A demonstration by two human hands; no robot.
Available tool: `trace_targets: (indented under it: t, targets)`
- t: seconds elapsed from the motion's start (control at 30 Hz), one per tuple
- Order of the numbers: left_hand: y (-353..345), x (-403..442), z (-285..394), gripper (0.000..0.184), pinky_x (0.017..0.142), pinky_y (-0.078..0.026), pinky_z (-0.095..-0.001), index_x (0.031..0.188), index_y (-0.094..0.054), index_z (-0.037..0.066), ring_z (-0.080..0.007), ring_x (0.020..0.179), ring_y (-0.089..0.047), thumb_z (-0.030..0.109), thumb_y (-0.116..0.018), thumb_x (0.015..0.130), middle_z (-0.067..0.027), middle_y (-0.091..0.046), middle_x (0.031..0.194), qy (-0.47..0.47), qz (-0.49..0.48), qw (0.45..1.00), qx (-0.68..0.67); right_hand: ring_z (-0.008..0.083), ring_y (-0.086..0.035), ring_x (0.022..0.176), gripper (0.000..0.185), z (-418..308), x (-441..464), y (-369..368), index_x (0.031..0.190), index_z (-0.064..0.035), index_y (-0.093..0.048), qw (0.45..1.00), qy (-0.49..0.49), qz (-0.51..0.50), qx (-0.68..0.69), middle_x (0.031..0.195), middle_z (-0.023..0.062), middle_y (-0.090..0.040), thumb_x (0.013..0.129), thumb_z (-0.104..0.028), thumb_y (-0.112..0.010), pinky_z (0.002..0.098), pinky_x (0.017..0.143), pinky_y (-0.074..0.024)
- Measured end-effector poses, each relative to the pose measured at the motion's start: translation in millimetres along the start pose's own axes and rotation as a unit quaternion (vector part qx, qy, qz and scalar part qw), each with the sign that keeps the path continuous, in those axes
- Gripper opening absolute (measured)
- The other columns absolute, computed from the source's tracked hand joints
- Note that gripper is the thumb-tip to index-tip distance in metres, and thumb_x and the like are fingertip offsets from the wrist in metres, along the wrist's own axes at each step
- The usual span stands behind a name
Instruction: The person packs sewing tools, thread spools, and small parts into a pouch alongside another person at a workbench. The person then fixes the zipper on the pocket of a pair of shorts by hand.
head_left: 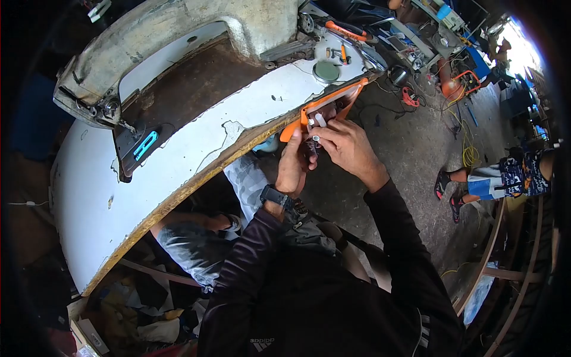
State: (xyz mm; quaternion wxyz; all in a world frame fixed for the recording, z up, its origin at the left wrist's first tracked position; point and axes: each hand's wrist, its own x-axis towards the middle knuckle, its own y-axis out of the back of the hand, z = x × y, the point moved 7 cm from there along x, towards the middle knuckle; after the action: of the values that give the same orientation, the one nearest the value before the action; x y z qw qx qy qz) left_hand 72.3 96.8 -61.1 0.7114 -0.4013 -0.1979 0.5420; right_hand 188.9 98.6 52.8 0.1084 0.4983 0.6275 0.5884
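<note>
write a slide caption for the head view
Left hand and right hand close together at an orange item by the rough edge of a white tabletop, green disc nearby.

There's the light, pouring in upper right and burning out into hard white glare point(526, 44)! Your desk point(160, 178) shines pale, and below its edge you're into deep shadow. Your dark sleeves point(244, 253) swallow detail, bar a faint sheen. Your hands point(354, 149) look fairly crisp, the small parts point(316, 138) murkier. Outward, lines bow, and black swallows your corners.
</note>
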Motion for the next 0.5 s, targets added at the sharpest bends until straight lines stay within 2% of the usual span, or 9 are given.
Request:
trace_targets:
  t: [0.07, 0.17, 0.3, 0.43, 0.47, 0.5]
  targets:
    - [2, 3, -2, 0.024, 0.064, -0.044, -0.0262, 0.113, -0.061, 0.010, -0.0104, 0.074, -0.055, 0.034, -0.059, 0.109, -0.0003, -0.060, 0.092, -0.023, 0.040, 0.998, 0.030, 0.0331, -0.070, 0.092, 0.026, -1, -1, -2, 0.115, -0.0099, -0.074, 1.000, -0.002, 0.012, 0.002, 0.099, 0.0125, -0.070, 0.090, -0.006, -0.073, 0.0445, 0.080, -0.0572]
    - [9, 4, -10, 0.015, 0.064, -0.046, -0.0256, 0.114, -0.061, 0.009, -0.0099, 0.074, -0.056, 0.022, -0.063, 0.107, -0.0001, -0.061, 0.093, -0.048, 0.034, 0.998, -0.006, 0.0350, -0.070, 0.092, 0.022, -5, -2, 0, 0.112, -0.0066, -0.071, 0.999, -0.005, 0.034, 0.013, 0.100, 0.0137, -0.071, 0.091, -0.006, -0.072, 0.0450, 0.080, -0.0573]
    - [4, 5, -8, 0.015, 0.063, -0.046, -0.0260, 0.114, -0.061, 0.008, -0.0093, 0.072, -0.055, 0.021, -0.061, 0.107, -0.0002, -0.061, 0.093, -0.062, 0.020, 0.998, 0.006, 0.0364, -0.070, 0.090, 0.017, -5, -5, 2, 0.108, -0.0043, -0.068, 0.997, -0.034, 0.060, 0.042, 0.100, 0.0148, -0.071, 0.091, -0.004, -0.071, 0.0463, 0.080, -0.0568]
    - [9, 4, -10, 0.010, 0.056, -0.041, -0.0247, 0.107, -0.059, 0.009, -0.0084, 0.064, -0.052, 0.019, -0.061, 0.107, -0.0004, -0.059, 0.082, -0.068, 0.031, 0.995, 0.072, 0.0371, -0.069, 0.088, 0.018, -5, -3, 6, 0.107, -0.0054, -0.068, 0.995, -0.039, 0.087, 0.038, 0.098, 0.0147, -0.071, 0.090, -0.004, -0.072, 0.0476, 0.077, -0.0558]
    - [9, 3, -10, 0.009, 0.053, -0.040, -0.0247, 0.104, -0.058, 0.011, -0.0084, 0.062, -0.052, 0.018, -0.060, 0.107, -0.0005, -0.058, 0.079, -0.053, 0.031, 0.988, 0.141, 0.0371, -0.068, 0.086, 0.018, -7, -5, 6, 0.106, -0.0060, -0.068, 0.994, -0.029, 0.108, 0.010, 0.094, 0.0150, -0.072, 0.089, -0.007, -0.073, 0.0477, 0.076, -0.0552]
    - [6, 6, -12, 0.008, 0.052, -0.041, -0.0256, 0.105, -0.058, 0.011, -0.0089, 0.063, -0.054, 0.018, -0.058, 0.107, -0.0004, -0.058, 0.079, -0.054, 0.019, 0.990, 0.128, 0.0368, -0.069, 0.086, 0.018, -5, -5, 1, 0.106, -0.0051, -0.068, 0.994, -0.045, 0.099, -0.010, 0.090, 0.0158, -0.071, 0.089, -0.009, -0.073, 0.0478, 0.076, -0.0552]
